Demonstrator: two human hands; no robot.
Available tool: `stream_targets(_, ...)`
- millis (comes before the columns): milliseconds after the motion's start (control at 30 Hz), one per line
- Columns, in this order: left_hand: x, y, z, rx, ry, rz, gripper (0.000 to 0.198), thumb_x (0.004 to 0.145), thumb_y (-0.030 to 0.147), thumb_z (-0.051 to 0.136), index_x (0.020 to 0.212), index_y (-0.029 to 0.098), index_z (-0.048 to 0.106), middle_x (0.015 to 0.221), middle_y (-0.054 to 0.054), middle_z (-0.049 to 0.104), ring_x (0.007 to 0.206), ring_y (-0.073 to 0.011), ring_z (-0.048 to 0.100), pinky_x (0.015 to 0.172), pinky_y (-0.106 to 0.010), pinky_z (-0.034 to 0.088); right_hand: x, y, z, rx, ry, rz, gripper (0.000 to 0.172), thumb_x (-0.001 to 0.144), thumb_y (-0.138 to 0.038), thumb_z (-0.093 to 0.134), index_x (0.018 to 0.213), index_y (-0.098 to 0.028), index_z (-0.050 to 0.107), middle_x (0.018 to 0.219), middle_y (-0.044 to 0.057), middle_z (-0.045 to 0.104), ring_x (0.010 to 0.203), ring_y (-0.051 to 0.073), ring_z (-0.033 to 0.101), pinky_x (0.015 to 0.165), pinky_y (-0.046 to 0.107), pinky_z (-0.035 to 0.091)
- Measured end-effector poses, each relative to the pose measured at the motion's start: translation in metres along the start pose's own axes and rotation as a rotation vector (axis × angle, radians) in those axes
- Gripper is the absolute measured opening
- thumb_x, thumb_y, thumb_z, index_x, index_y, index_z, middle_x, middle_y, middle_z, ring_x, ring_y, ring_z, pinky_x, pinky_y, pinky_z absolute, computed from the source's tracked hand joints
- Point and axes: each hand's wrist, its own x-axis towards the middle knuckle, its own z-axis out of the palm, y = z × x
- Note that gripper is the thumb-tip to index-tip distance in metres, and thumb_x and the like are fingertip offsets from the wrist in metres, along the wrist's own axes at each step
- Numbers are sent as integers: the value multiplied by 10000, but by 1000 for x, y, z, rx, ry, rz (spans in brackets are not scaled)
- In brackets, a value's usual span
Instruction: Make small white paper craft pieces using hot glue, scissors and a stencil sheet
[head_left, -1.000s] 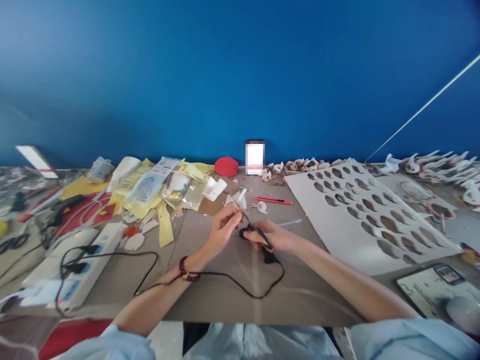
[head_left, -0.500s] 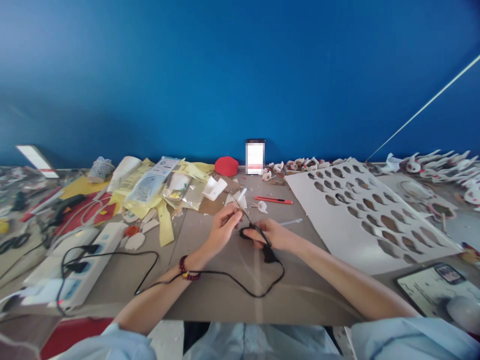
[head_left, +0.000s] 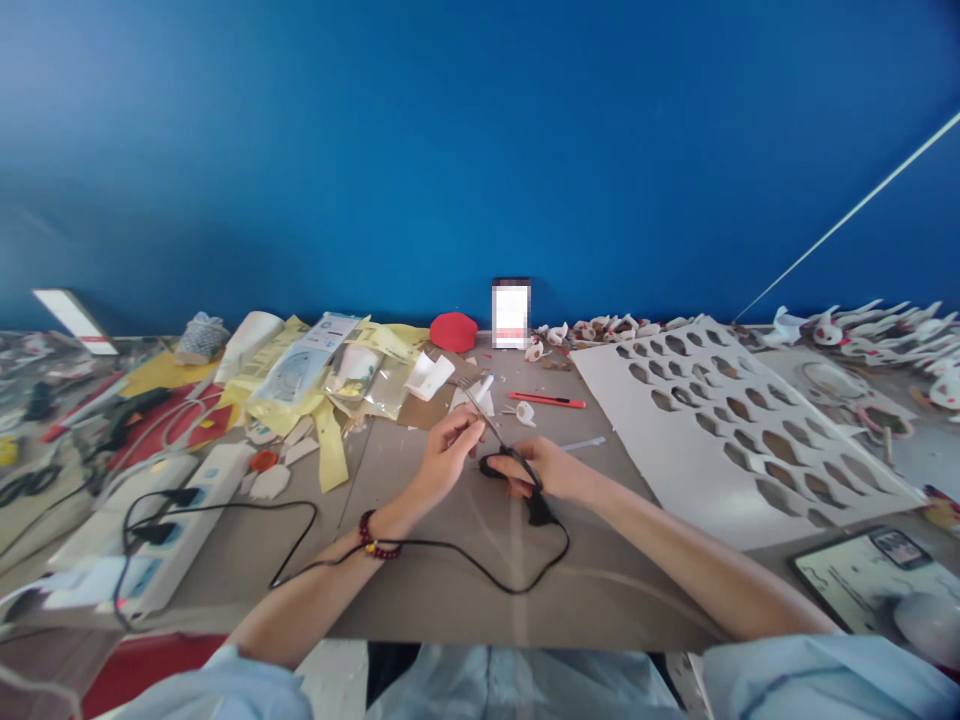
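Observation:
My right hand [head_left: 546, 468] is closed around the black handles of a pair of scissors [head_left: 491, 428], whose metal blades point up and to the left. Beside the blades, my left hand [head_left: 452, 440] has thumb and forefinger pressed together; what is between them, if anything, is too small to make out. Just below my right hand lies a black piece [head_left: 541, 512] joined to a black cable [head_left: 480, 566], partly covered by the scissors handle. Beyond my hands is a small white curved part [head_left: 524, 412].
A red utility knife [head_left: 547, 400] lies ahead. To the right is a white sheet [head_left: 652, 455] with cut-out holes. On the left are a power strip [head_left: 196, 530] and yellow packets [head_left: 330, 400]. A phone [head_left: 511, 312] leans on the blue wall; another phone [head_left: 862, 570] lies near right.

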Motion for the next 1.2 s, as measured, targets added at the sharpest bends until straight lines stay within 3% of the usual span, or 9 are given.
stream_targets(133,0,2,0,-3,-43,-3,365,837,413,546,574,170,472,579,24,433,548,-103,424,533,-250,335,-2,-8,-1,30,-46,45,473,762,-589,565,557,-167,505,485,-16,503,399,65,365,379,211,242)
stream_targets(267,0,5,0,34,-91,21,391,850,414,525,552,170,453,561,18,434,564,-111,422,553,-258,329,-5,-15,1,71,-51,44,460,761,-585,570,582,-168,497,495,-16,495,394,59,349,357,207,203)
stream_targets(667,0,3,0,28,-67,-54,396,833,446,531,553,171,477,547,19,437,557,-114,423,531,-251,323,-6,-15,2,103,-11,19,489,774,-557,579,511,-162,461,426,-37,427,451,76,411,456,217,282)
stream_targets(1200,0,-6,0,-17,-45,-94,345,815,442,564,611,166,538,554,23,455,526,-109,436,521,-254,340,-4,-5,2,31,27,-6,499,788,-566,560,496,-168,487,399,-32,461,428,78,424,523,234,363)
